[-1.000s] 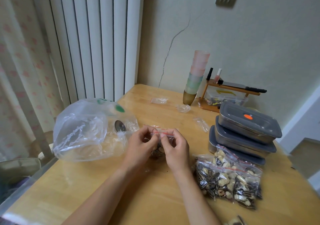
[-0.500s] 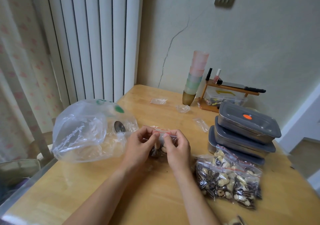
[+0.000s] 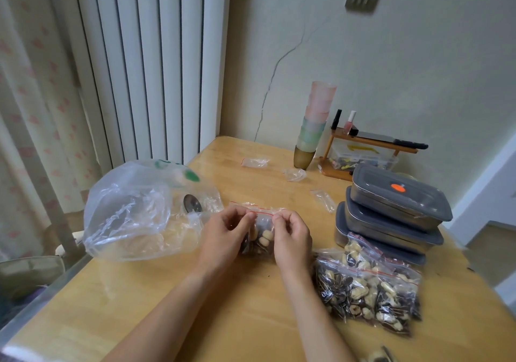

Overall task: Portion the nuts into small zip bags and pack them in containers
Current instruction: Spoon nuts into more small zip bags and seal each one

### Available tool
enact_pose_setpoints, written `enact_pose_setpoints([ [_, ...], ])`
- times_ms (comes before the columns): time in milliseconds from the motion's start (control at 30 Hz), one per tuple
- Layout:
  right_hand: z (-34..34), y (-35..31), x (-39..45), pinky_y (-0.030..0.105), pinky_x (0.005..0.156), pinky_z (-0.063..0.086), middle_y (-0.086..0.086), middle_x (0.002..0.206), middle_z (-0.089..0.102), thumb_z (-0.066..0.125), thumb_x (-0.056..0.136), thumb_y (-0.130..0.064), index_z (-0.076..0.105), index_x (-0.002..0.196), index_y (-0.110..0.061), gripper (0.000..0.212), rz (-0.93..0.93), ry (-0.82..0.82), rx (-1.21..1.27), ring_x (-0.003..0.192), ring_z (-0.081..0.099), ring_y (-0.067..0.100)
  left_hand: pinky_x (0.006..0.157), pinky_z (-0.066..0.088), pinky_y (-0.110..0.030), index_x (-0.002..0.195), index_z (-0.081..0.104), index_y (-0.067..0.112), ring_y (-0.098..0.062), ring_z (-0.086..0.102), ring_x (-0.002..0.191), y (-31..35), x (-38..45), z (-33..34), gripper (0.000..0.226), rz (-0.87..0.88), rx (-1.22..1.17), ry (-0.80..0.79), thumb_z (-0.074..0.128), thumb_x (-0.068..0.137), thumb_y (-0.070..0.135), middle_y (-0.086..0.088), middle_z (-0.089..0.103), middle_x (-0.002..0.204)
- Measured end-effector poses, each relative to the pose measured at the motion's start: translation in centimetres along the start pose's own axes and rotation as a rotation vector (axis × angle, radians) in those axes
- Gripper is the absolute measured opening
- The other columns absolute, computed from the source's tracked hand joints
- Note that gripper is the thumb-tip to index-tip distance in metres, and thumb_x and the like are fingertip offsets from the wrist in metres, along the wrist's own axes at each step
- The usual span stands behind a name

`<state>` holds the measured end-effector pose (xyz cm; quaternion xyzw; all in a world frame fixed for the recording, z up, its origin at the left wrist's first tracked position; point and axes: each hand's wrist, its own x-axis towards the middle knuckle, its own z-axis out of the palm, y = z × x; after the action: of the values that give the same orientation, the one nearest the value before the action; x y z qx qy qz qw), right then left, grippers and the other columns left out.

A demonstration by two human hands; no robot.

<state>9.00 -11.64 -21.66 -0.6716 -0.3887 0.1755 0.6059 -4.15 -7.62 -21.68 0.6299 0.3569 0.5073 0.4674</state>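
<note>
1. Left hand [image 3: 223,236] and right hand [image 3: 291,239] each pinch the red-striped top of a small clear zip bag of mixed nuts [image 3: 261,237], mid-table.
2. Filled clear zip bags [image 3: 368,289] lie right, near three stacked grey-lidded steel containers [image 3: 391,211].

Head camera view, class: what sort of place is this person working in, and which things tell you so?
Most likely a home, at a dining or kitchen table. The wooden table stands against a cracked wall beside a curtain, and bears stacked plastic cups, lidded food containers and a small rack with nail polish.
</note>
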Motion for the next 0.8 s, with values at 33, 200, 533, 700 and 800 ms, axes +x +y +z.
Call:
enact_pose_setpoints([
  [33, -0.1, -0.1, 0.0, 0.039, 0.067, 0.049, -0.009, 0.064, 0.062, 0.058, 0.095, -0.032, 0.059, 0.078, -0.019, 0.022, 0.029, 0.022, -0.044, 0.066, 0.057, 0.017, 0.063, 0.052, -0.04, 0.084, 0.068, 0.017, -0.027, 0.063, 0.063, 0.0, -0.1, 0.1, 0.019, 0.019, 0.035, -0.01, 0.064, 0.1, 0.026, -0.004, 0.07, 0.072],
  [200, -0.6, 0.7, 0.6, 0.036, 0.068, 0.039, -0.002, 0.082, 0.067, 0.056, 0.1, -0.029, 0.057, 0.08, -0.021, 0.021, 0.125, 0.101, -0.224, 0.085, 0.059, 0.03, 0.066, 0.05, -0.017, 0.099, 0.066, 0.026, -0.008, 0.062, 0.074, -0.3, 0.0, 0.4, 0.016, 0.084, 0.213, -0.008, 0.077, 0.089, 0.024, 0.005, 0.068, 0.085],
  [533, -0.4, 0.2, -0.2, 0.036, 0.081, 0.04, 0.006, 0.109, 0.062, 0.059, 0.102, -0.029, 0.065, 0.107, -0.016, 0.015, 0.009, 0.02, -0.537, 0.106, 0.059, 0.028, 0.092, 0.042, -0.029, 0.092, 0.065, 0.036, -0.011, 0.048, 0.099, -2.0, 0.1, 0.5, 0.008, 0.292, 0.621, -0.175, 0.067, 0.084, 0.037, 0.014, 0.048, 0.097],
  [700, -2.3, -2.7, -0.3, 0.035, 0.084, 0.045, 0.006, 0.121, 0.057, 0.053, 0.104, -0.028, 0.059, 0.12, -0.017, 0.02, -0.001, -0.051, -0.735, 0.115, 0.057, 0.028, 0.09, 0.042, -0.028, 0.092, 0.064, 0.035, -0.011, 0.046, 0.098, -1.7, -0.2, 0.7, 0.005, 0.327, 0.638, -0.158, 0.062, 0.087, 0.037, 0.014, 0.048, 0.096],
  [800, -4.4, -4.0, 0.5, 0.033, 0.081, 0.046, 0.006, 0.118, 0.063, 0.049, 0.104, -0.019, 0.067, 0.115, -0.016, 0.021, 0.004, -0.058, -0.822, 0.11, 0.06, 0.028, 0.088, 0.04, -0.022, 0.092, 0.064, 0.034, -0.009, 0.047, 0.099, -1.1, -0.7, 0.7, 0.01, 0.379, 0.63, -0.158, 0.065, 0.088, 0.025, 0.016, 0.05, 0.096],
])
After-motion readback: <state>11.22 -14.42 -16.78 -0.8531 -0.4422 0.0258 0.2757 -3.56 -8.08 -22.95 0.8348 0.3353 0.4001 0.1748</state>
